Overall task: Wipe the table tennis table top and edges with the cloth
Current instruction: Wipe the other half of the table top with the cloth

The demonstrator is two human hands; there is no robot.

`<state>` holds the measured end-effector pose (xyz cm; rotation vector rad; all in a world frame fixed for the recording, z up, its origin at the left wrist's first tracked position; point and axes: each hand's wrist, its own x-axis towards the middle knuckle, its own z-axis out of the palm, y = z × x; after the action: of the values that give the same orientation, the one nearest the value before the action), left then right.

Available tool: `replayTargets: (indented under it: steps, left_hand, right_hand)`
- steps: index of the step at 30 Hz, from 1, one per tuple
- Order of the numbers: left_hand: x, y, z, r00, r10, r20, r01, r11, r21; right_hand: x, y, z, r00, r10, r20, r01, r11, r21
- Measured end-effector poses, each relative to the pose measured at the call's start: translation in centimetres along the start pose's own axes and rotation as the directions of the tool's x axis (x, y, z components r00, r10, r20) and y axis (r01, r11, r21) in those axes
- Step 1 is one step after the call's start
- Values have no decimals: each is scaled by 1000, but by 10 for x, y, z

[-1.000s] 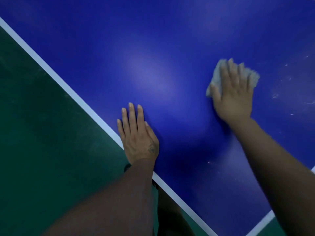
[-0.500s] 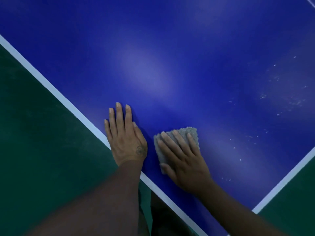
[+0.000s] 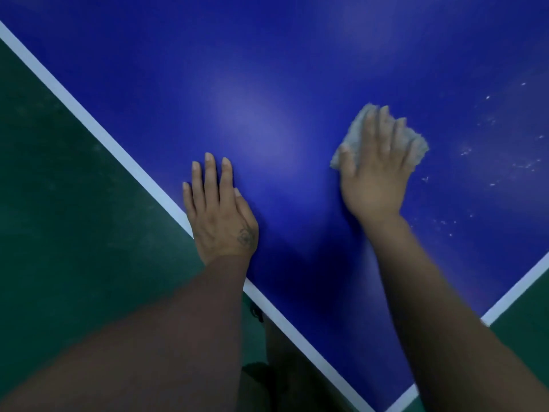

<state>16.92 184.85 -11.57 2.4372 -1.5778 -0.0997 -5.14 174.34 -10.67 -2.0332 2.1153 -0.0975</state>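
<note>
Blue table (image 3: 297,69) is filling most of the view, with a white edge line (image 3: 89,120) running along its left side and a second white line (image 3: 520,286) along its right side, the two meeting at the near corner. Green floor (image 3: 59,233) is showing beyond both lines. The left hand (image 3: 221,215) is lying flat on the blue top just inside the left line, its fingers straight and close together, holding nothing. The right hand (image 3: 374,179) is pressing a grey cloth (image 3: 356,132) flat against the table top, further in and to the right, its fingers stretched out over the cloth rather than curled round it. The cloth is sticking out past the fingertips and on both sides of the hand. Small white specks (image 3: 466,151) are lying scattered on the blue surface just right of the cloth.
</note>
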Motion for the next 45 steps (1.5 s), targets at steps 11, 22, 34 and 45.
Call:
replayTargets:
  steps: [11, 22, 34, 45]
  left_hand:
    - [-1, 1, -1, 1000, 6, -19, -6, 1000, -24]
    - [-1, 2, -8, 999, -7, 34, 8, 999, -36]
    - [0, 3, -8, 999, -18, 46, 19, 1000, -13]
    - [0, 1, -3, 1000, -2, 6, 2, 1000, -10]
  right_hand:
    - [-150, 5, 24, 790, -605, 103, 606, 795, 25]
    - [-34, 42, -8, 993, -99, 63, 100, 995, -16]
    - [-189, 34, 24, 773, -623, 119, 625, 780, 25]
    - [-68, 78, -9, 1000, -27, 14, 28, 999, -43]
